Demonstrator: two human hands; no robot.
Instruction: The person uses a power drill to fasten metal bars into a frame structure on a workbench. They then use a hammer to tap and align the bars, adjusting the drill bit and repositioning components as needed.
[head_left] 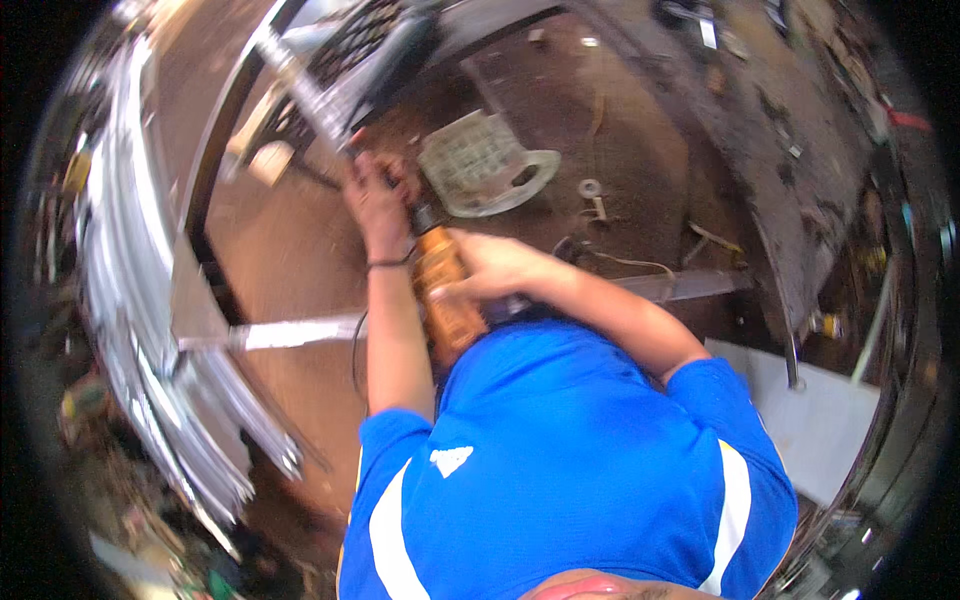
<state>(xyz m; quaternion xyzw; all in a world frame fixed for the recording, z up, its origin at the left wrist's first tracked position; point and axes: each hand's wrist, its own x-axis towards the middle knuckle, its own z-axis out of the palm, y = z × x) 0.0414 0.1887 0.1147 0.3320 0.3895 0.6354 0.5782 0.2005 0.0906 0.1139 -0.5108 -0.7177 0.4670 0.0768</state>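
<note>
My right hand (492, 268) is wrapped round the body of an orange power tool (438, 262), held close to my waist with its narrow dark front end pointing away from me. Ahead of it, my left hand (378, 205), with a dark band at the wrist, has its fingers curled by the tool's front end. What those fingers pinch is smeared by motion. A shiny metal tube (305, 95) slants down from the upper left and ends at the left fingertips. The tool's rear end lies against my blue shirt.
A pale slotted plastic piece (480, 165) lies on the brown surface beyond my hands. Metal frame bars (290, 333) cross in front of me. Long silvery metal lengths (135, 260) are stacked at the left. A dark mesh-like object (370, 45) stands at the top; a grey sheet (810, 425) lies right.
</note>
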